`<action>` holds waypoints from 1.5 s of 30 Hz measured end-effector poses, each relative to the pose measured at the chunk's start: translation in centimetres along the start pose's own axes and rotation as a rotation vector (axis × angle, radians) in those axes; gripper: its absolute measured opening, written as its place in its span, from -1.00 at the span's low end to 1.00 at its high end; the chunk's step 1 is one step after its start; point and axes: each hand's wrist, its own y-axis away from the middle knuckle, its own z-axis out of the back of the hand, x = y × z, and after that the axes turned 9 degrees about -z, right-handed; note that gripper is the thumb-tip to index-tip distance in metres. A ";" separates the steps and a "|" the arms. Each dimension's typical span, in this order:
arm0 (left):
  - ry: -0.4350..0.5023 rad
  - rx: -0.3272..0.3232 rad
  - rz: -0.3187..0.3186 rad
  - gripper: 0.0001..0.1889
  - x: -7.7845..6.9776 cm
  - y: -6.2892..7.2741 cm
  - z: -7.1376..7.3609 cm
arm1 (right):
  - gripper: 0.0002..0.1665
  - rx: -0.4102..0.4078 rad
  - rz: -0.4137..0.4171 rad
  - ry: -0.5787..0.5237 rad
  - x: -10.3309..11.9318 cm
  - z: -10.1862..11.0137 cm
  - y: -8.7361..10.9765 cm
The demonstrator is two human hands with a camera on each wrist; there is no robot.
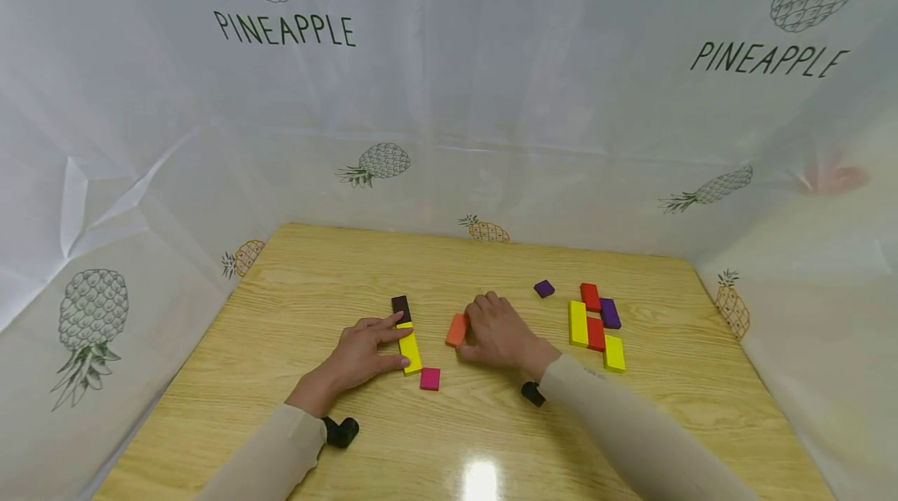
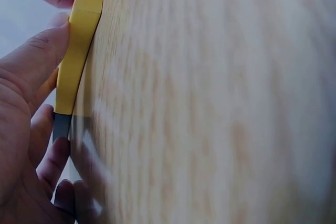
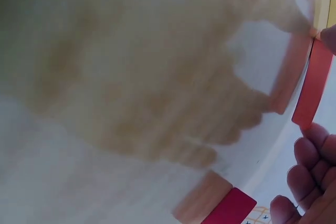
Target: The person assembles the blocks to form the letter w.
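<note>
My left hand (image 1: 365, 349) rests on a yellow block (image 1: 411, 354), fingers extended, with its thumb near the block's near end. A black block (image 1: 401, 309) sits end to end with the yellow one; in the left wrist view, fingers lie beside the black block (image 2: 61, 126). At the yellow block's near corner is a square pink block (image 1: 430, 379). To the right, my right hand (image 1: 501, 333) pinches an orange block (image 1: 457, 329). The right wrist view has this block (image 3: 314, 85) held lengthwise between thumb and a fingertip, close to the table.
On the wooden table (image 1: 316, 259), right of the right hand, lies a group of red, yellow and purple blocks (image 1: 610, 314). A small purple block (image 1: 544, 288) lies apart behind them. White pineapple-print sheeting (image 1: 449, 96) borders the table's back and sides.
</note>
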 end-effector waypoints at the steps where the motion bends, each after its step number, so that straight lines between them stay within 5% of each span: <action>1: 0.000 -0.002 -0.001 -0.38 0.0 0.0 0.0 | -0.41 -0.005 -0.006 0.000 0.1 -0.1 0.2; 18: 0.008 0.000 0.001 -0.39 0.0 0.0 0.0 | -0.42 -0.027 0.048 -0.024 1.4 -0.3 2.5; 45: 0.029 0.004 -0.006 -0.39 -0.1 0.1 0.1 | -0.39 -0.029 0.061 -0.009 2.2 -0.1 3.1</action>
